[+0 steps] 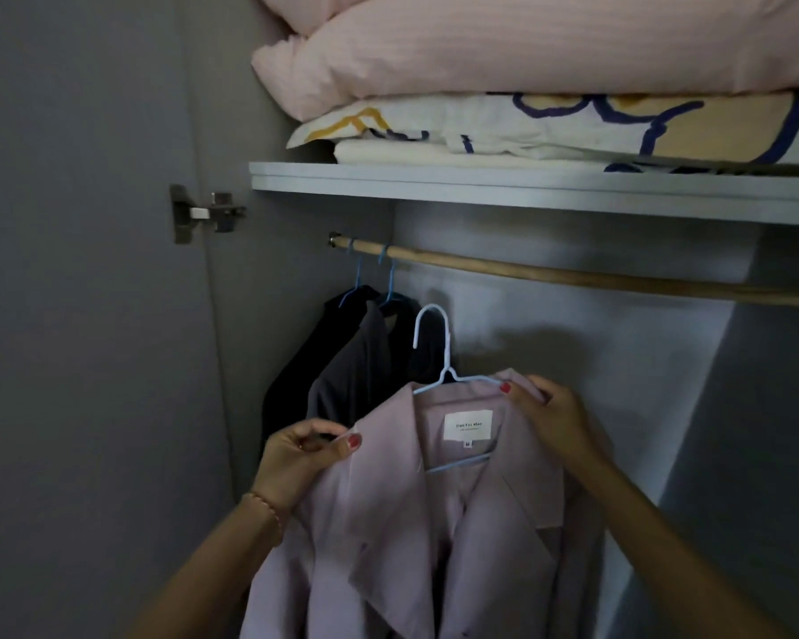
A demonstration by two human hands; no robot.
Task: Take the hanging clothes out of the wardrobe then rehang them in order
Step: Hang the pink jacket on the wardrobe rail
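Note:
A pale pink jacket (434, 523) sits on a light blue hanger (439, 343), held up below the wooden rail (573, 275); the hook is off the rail. My left hand (303, 458) pinches the jacket's left shoulder. At the right shoulder, my right hand (552, 419) grips the jacket and the hanger's arm. Two dark garments, one black (314, 357) and one dark grey (356, 375), hang on blue hangers at the rail's far left end.
A shelf (527, 184) runs above the rail, stacked with a pink duvet (527, 48) and patterned bedding (573, 126). The open door with its hinge (204, 214) stands at the left. The rail is bare to the right of the dark garments.

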